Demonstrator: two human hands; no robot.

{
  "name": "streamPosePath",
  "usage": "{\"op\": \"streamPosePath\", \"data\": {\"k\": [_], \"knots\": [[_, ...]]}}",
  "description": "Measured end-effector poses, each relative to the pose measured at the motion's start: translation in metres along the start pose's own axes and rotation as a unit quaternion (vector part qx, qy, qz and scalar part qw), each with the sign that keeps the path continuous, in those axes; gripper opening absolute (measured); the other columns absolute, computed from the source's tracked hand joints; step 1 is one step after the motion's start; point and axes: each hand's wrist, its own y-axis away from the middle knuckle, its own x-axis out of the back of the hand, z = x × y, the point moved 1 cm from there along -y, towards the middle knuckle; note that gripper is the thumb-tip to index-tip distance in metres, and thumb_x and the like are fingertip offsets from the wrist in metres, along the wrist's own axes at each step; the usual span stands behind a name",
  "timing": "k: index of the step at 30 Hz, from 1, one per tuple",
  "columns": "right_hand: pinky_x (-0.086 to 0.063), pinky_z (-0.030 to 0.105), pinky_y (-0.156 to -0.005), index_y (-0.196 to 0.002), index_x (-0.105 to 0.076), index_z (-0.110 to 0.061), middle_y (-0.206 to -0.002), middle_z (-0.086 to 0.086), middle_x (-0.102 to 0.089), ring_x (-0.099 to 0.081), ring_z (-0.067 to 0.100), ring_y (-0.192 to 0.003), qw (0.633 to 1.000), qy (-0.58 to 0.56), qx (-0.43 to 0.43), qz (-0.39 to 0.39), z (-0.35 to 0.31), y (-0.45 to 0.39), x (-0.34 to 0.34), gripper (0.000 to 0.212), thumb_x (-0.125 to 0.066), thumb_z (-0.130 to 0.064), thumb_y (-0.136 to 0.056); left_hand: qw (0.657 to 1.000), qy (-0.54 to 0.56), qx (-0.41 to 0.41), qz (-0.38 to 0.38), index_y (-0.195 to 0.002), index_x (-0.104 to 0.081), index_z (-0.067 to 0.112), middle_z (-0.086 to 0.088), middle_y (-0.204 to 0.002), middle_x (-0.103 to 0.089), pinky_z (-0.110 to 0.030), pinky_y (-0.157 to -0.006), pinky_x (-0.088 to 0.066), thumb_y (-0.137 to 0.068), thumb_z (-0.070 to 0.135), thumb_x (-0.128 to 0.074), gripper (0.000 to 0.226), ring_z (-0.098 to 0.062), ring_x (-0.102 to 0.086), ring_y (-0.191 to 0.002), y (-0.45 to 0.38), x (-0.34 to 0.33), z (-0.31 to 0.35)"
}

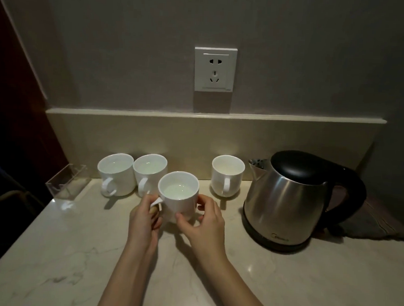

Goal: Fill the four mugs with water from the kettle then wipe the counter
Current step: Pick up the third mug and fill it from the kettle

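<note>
Both hands hold the third mug [178, 196], which carries water. The left hand [146, 217] curls its fingers [155, 212] around the handle on the mug's left side; the right hand [206, 223] pinches the lower wall between thumb and curled fingers [202, 203]. Whether the mug's base touches the table [283, 285] I cannot tell; it sits low, just above or on the surface.

Two more mugs, the far-left mug [116, 174] and the second mug [149, 173], stand just beyond the left hand's fingers, both holding water. The likeliest mishap is the held mug knocking the second mug as it goes back into line, since the gap there is tight; a bump would slop water onto the table. A tilt from uneven pull between the two hands would spill too.

The fourth mug [228, 175] stands beyond the right hand's fingers, apart; its fill is hard to judge. The kettle [294, 202] sits well to the right of them, and a gray cloth [375, 222] lies behind it.
</note>
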Motion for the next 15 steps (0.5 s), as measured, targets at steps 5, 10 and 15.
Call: {"op": "streamPosePath", "data": {"k": [5, 10, 15], "knots": [[-0.053, 0.032, -0.088, -0.124, -0.05, -0.026, -0.117, -0.008, -0.051, -0.056, 0.011, -0.103, 1.0, -0.003, -0.021, 0.011, 0.004, -0.014, -0.005, 0.059, -0.073, -0.037, -0.071, 0.998, -0.067, -0.002, -0.001, -0.056, -0.046, 0.02, 0.011, -0.037, -0.034, -0.024, -0.046, -0.018, -0.084, 0.02, -0.049, 0.028, -0.006, -0.025, -0.04, -0.002, -0.007, -0.011], [-0.055, 0.037, -0.086, -0.119, -0.053, -0.025, -0.114, -0.006, -0.056, -0.062, 0.013, -0.098, 0.999, -0.019, -0.032, 0.029, 0.006, -0.028, -0.006, 0.052, -0.074, -0.029, -0.071, 0.996, -0.09, 0.002, -0.008, -0.041, -0.051, 0.024, 0.012, -0.042, -0.035, -0.026, -0.05, -0.021, -0.087, 0.025, -0.048, 0.047, -0.008, -0.029, -0.049, -0.008, -0.018, -0.02], [-0.053, 0.036, -0.087, -0.136, -0.042, -0.026, -0.121, -0.004, -0.049, -0.062, 0.011, -0.095, 0.999, -0.005, -0.043, 0.011, 0.006, -0.033, -0.008, 0.063, -0.069, -0.031, -0.079, 0.995, -0.099, -0.01, -0.029, -0.044, -0.035, 0.025, 0.011, -0.041, -0.029, -0.03, -0.052, -0.016, -0.09, 0.031, -0.048, 0.049, -0.007, -0.026, -0.046, -0.014, -0.021, -0.03]]}}
